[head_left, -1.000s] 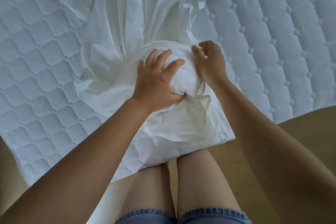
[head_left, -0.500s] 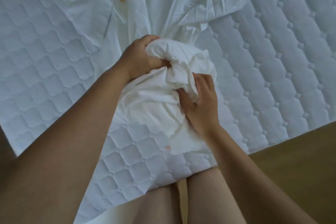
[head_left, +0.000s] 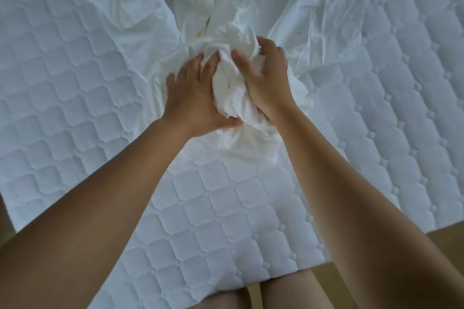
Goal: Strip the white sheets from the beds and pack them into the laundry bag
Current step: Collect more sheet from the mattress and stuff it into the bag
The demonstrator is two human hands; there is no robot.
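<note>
Obs., head view, looking down over the bed corner.

Landmark: white quilted mattress (head_left: 75,113), diamond stitching, bare over its near and left parts and along its right side.

White crumpled fabric sheet (head_left: 233,100): gathered into a tight wad lying on the mattress, roughly mid-width and a little beyond the mattress centre. The loose remainder of the sheet fans out from the wad toward the far edge of the mattress, creased and pulled into ridges, with a flap lying flat on the far-left part and another on the far-right part.

Left hand (head_left: 193,98): palm down on the left flank of the wad, above the mattress middle. Fingers (head_left: 187,70) spread and nearly straight, tips pushed into the cloth; thumb hooked under the near edge of the wad, so cloth is held between thumb and palm.

Right hand (head_left: 266,83): on the right flank of the wad, close to the left hand with only a band of cloth between them. Fingers (head_left: 276,52) curled over the top folds and dug in, thumb pressed on the front face; a firm grasp of the sheet.

Both forearms reach in over the near edge of the mattress.

Brown wooden floor (head_left: 447,241) shows past the near-right edge of the mattress. Bare legs (head_left: 288,291) of the person stand against the near corner of the mattress
</note>
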